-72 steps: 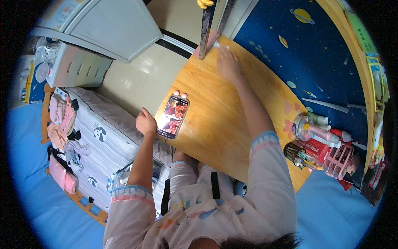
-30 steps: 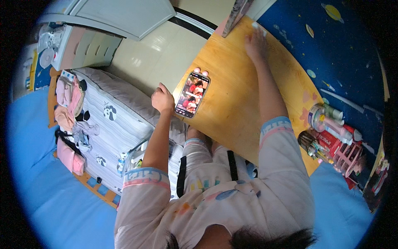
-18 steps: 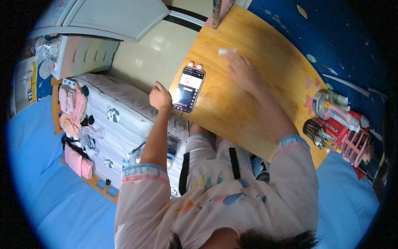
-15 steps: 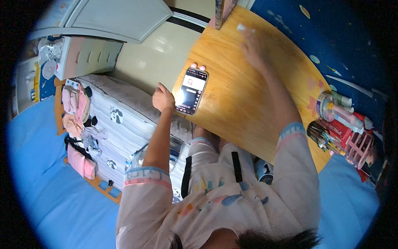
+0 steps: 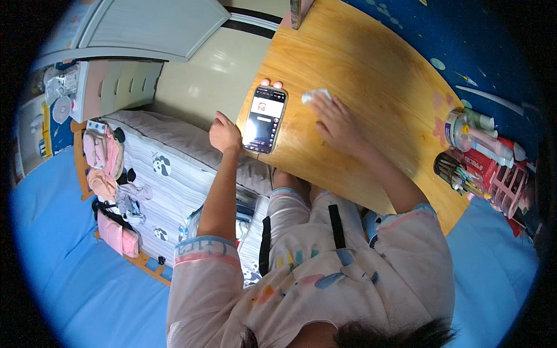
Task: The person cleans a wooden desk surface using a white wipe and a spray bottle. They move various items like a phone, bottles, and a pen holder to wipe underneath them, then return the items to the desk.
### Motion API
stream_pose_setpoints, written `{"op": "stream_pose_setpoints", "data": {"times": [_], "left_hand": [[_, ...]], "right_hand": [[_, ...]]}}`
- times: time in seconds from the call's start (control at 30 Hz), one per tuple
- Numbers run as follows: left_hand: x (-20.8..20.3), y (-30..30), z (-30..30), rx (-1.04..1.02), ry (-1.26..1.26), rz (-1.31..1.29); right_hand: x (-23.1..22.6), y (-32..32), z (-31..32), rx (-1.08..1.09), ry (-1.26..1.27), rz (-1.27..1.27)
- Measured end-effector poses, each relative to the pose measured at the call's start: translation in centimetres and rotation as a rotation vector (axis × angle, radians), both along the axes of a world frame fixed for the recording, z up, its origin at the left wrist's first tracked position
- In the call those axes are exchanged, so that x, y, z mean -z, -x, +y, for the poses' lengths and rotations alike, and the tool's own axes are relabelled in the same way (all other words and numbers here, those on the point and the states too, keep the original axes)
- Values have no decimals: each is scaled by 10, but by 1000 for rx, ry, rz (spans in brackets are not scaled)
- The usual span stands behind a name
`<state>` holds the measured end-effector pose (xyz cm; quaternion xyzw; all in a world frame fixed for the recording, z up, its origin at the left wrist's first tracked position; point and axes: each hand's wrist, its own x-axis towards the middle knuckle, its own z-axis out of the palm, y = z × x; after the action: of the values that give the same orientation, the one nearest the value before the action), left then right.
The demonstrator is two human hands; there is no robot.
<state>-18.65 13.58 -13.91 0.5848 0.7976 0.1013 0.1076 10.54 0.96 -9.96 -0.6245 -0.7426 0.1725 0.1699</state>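
My right hand (image 5: 336, 120) reaches over the wooden table (image 5: 354, 64), its fingertips on a small crumpled white tissue or cloth (image 5: 316, 96) pressed against the tabletop. To the left, by the table's edge, is a phone (image 5: 266, 120) with a lit screen, tilted slightly, and two round pink knobs (image 5: 271, 84) at its top end. Just left of the phone, my left hand (image 5: 225, 133) is closed with its fingers curled. Whether it grips anything is hidden.
Pens in a dark holder (image 5: 448, 168), bottles and a pink basket (image 5: 506, 188) crowd the table's right end. An upright panel (image 5: 297, 13) stands at the far edge. Left lies a bed (image 5: 191, 174) with folded clothes (image 5: 101, 148), beside a drawer unit (image 5: 122, 84).
My right hand has come from the far side of the table toward me and left, bringing the white tissue near the phone. My left hand has stayed beside the phone.
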Motion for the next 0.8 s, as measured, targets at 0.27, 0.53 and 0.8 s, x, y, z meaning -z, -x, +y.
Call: {"op": "stream_pose_setpoints", "data": {"times": [0.27,0.53,0.8], "left_hand": [[1,-1,1,-24,10,20],[-5,-3,0,-60,86,-9],[-3,-3,-1,-33,71,-8]], "right_hand": [[31,-80,103,236,-173,-203],[41,-66,201,525,-237,2],[59,-47,193,444,-243,-223]]}}
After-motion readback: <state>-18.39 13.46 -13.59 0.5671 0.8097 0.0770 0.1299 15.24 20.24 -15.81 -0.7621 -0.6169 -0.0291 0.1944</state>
